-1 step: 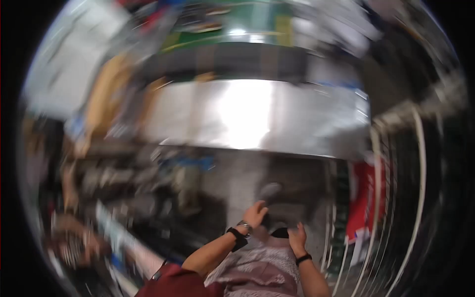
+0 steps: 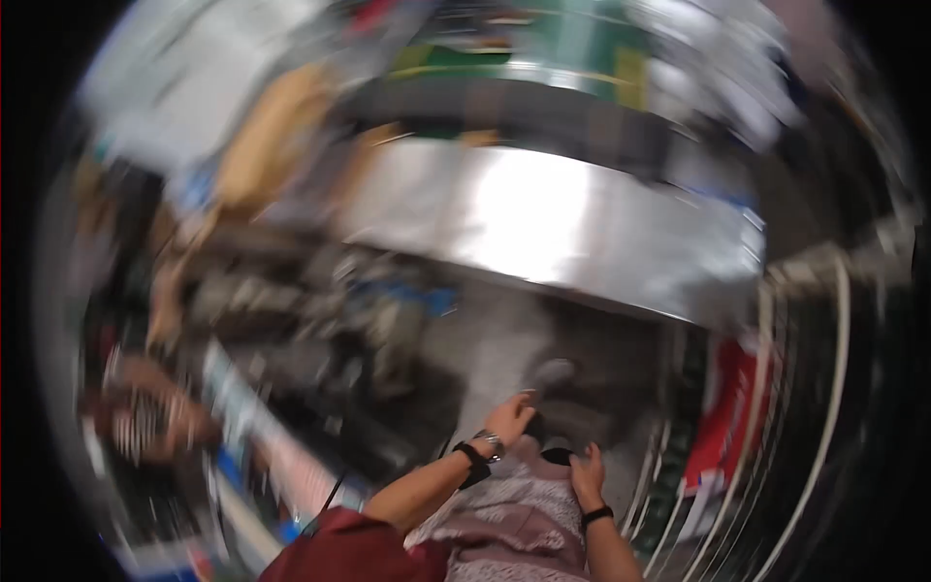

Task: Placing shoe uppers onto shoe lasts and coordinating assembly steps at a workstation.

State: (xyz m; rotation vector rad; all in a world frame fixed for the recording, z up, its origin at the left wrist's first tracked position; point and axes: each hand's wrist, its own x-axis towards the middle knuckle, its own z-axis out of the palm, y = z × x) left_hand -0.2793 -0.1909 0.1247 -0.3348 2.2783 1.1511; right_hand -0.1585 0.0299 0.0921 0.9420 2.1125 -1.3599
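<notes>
My left hand, with a watch and a dark band at its wrist, hangs over the floor in front of my patterned skirt. Its fingers are loosely bent, and I see nothing in them. To its right, my right hand is held low beside the skirt, thumb and fingers apart, with nothing visible in it. A dark band circles that wrist too. Neither hand touches the shiny metal-fronted bench ahead. Motion blurs much of the view.
White metal bars stand along the right, with a red panel behind them. On the left lie cluttered dark items and a long pale board. A yellowish-brown wrapped bundle leans near the bench. Grey floor shows ahead.
My view has turned to the left, so the bench and bars shift rightward and the bench tilts. Both hands stay low in front of me, with little change in their shape.
</notes>
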